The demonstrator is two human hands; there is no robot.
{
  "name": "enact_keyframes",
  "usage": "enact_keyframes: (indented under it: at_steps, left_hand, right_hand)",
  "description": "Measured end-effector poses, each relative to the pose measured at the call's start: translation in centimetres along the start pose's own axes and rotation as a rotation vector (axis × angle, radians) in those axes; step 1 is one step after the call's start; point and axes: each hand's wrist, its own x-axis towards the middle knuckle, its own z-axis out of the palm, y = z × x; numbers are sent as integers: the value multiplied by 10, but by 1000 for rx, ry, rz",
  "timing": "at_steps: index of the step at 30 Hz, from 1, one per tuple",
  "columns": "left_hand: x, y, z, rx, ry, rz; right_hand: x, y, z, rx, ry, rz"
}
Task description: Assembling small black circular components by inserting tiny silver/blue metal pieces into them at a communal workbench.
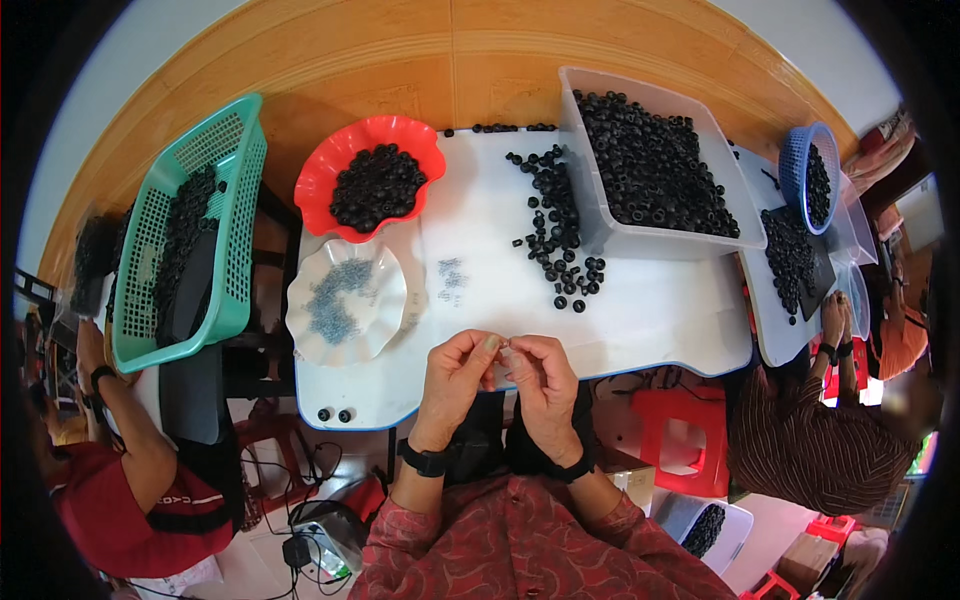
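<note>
My left hand (458, 388) and my right hand (543, 392) meet over the table's near edge. Both have thumb and fingers pinched together. Between the fingertips is something tiny, too small to make out. Beyond my left hand, a little heap of small shiny metal pieces (452, 278) lies on the white tabletop (480, 210). More such pieces fill the middle of a white scalloped plate (388, 325) to the left. Black round ring-like parts (560, 240) are strewn in a band farther off, right of centre.
A red scalloped bowl (312, 170) and a clear plastic bin (660, 240) hold black parts. Two loose black parts (334, 415) sit by the near left edge. A green basket (240, 290) stands left, a blue basket (793, 165) right. People work on both sides; a red stool (690, 425) is below.
</note>
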Motion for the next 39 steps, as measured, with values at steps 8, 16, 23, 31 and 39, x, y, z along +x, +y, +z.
enact_keyframes:
  at_steps: [8, 16, 23, 31, 39]
  left_hand:
    - [1, 0, 11, 95, -53, -18]
    - [2, -6, 14, 7, -86, -61]
    - [2, -3, 20, 37, -40, -66]
    - [20, -22, 32, 415, 128, 199]
    - [58, -24, 65, 884, 103, 550]
  right_hand:
    - [-1, 4, -9, 19, 60, -11]
    - [0, -3, -13, 15, 79, 10]
    - [4, 0, -19, -76, 98, -74]
    - [28, 10, -48, -349, 316, -141]
    - [31, 26, -58, -287, 293, 34]
